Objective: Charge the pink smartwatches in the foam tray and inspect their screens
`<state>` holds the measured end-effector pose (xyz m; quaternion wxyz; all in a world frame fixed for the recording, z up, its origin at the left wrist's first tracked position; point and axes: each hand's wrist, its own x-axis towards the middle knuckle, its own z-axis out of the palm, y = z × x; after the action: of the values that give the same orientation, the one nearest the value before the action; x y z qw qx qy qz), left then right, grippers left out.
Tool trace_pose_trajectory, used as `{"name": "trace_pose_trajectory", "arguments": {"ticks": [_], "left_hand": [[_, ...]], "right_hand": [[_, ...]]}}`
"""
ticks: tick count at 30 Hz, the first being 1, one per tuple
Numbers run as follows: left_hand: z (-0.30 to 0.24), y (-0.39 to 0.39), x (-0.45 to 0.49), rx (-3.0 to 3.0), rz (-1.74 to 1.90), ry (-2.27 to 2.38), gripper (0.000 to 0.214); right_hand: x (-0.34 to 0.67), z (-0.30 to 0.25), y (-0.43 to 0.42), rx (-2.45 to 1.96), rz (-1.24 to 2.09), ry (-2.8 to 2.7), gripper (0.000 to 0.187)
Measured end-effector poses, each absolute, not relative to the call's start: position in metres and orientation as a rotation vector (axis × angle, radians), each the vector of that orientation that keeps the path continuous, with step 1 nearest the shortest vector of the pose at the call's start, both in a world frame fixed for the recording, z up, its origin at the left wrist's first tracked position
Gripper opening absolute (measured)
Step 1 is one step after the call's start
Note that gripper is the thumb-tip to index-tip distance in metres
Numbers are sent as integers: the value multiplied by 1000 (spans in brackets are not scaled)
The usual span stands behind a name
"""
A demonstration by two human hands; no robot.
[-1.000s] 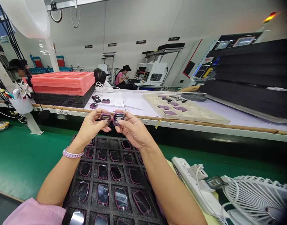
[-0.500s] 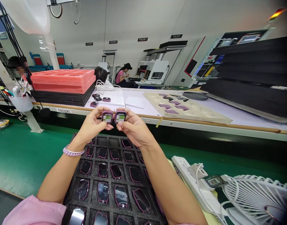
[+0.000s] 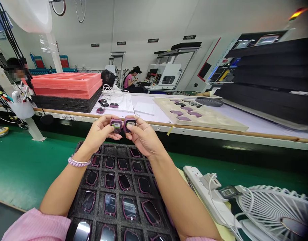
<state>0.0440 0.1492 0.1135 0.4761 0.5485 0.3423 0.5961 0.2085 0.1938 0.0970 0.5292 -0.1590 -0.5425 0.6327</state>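
My left hand (image 3: 101,131) grips a purple smartwatch case (image 3: 116,126) with a lit screen, its thumb at the lower left of the display. Right beside it, my right hand (image 3: 143,135) pinches a second purple smartwatch case (image 3: 130,124), the thumb lying over part of its lit screen. Both are held up side by side above the far end of a black foam tray (image 3: 100,197). In the tray's compartments lie several more watch cases with dark screens, such as this watch case (image 3: 110,204). Two far compartments near my hands hold no watch.
Ahead runs a shelf with red foam trays (image 3: 65,85), loose watches (image 3: 103,103), papers (image 3: 144,108) and a beige tray of purple parts (image 3: 166,107). At right are a power strip (image 3: 204,194), a white fan (image 3: 274,207) and stacked black trays (image 3: 271,73). A person (image 3: 130,80) sits far back.
Both thumbs have moved onto the screens, the right one covering more of its display. The watches have tilted slightly, and the screens' pictures look different. The view has shifted a little.
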Motion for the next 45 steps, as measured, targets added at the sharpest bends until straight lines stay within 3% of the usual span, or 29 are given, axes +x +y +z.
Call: {"name": "trace_pose_trajectory", "arguments": {"ticks": [10, 29, 37, 45], "left_hand": [[113, 150, 43, 1349, 1455, 852, 30], [110, 151, 44, 1438, 1465, 818, 47], [113, 150, 42, 1360, 1441, 811, 33], [114, 149, 41, 1354, 1455, 810, 38]], "right_hand": [[211, 98, 192, -410, 1523, -1333, 46], [213, 100, 191, -389, 1551, -1345, 44], [212, 99, 190, -379, 1566, -1315, 43], [212, 99, 190, -372, 1560, -1337, 40]]}}
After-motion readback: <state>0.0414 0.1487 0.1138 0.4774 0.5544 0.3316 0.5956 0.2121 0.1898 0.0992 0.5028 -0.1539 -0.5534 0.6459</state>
